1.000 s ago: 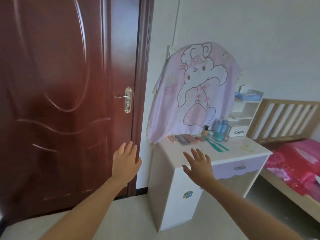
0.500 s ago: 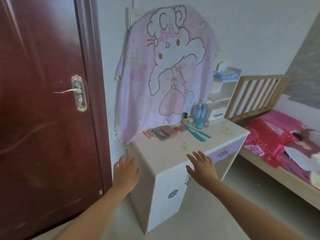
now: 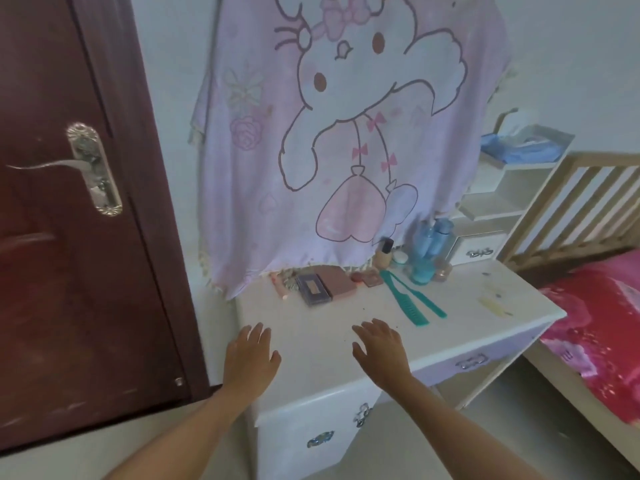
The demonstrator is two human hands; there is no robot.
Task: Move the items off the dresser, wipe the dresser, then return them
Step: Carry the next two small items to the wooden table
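A white dresser [image 3: 332, 327] stands against the wall, its top speckled with marks. Along its back lie a pink lipstick tube [image 3: 280, 286], a dark palette [image 3: 313, 289], a pink palette [image 3: 341, 281], a small blush compact [image 3: 366, 278], two green combs [image 3: 408, 299], a foundation bottle [image 3: 383, 253], a small jar [image 3: 400, 258] and blue bottles [image 3: 427, 251]. My left hand [image 3: 250, 360] hovers over the top's front left corner, fingers apart, holding nothing. Over the front middle, my right hand [image 3: 379, 348] is also spread and holds nothing.
A pink cartoon cloth [image 3: 346, 133] hangs over the dresser's back. White shelves [image 3: 495, 199] with a blue tissue pack [image 3: 519, 150] stand at the right rear. A dark red door [image 3: 69, 202] is on the left; a bed with red bedding [image 3: 602, 330] is on the right.
The view has closed in on the dresser. Both hands, earlier held short of it, now reach over its front edge.
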